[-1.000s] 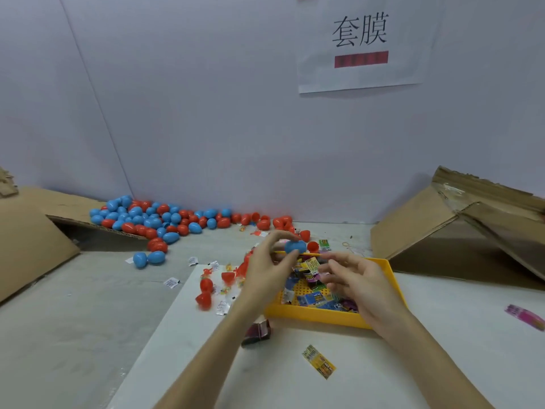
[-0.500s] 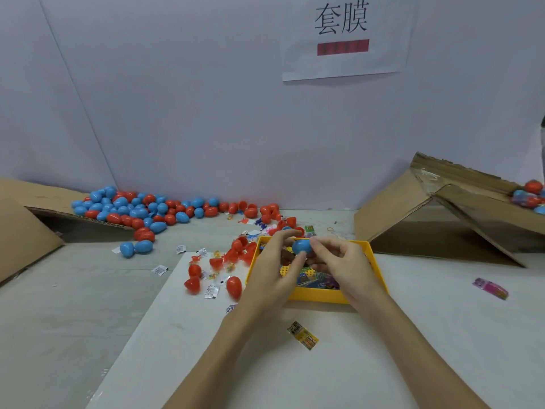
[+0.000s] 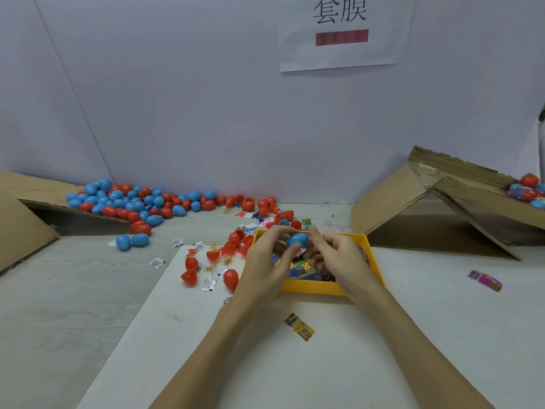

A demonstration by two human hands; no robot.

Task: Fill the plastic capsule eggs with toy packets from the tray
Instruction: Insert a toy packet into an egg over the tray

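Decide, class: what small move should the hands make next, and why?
Probably press the blue egg fully shut. Both the left hand and right hand grip it above the tray, so it seems filled.

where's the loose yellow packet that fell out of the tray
In the head view the yellow packet lies flat on the white board, just in front of the yellow tray, between the person's two forearms.

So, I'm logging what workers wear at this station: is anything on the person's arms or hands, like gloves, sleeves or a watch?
Nothing shows. The left hand and right hand are bare, with no gloves, and no rings visible on the fingers. Both forearms are uncovered down to the bottom edge of the picture: no sleeves, watch or wristband. Anything worn higher up is out of view.
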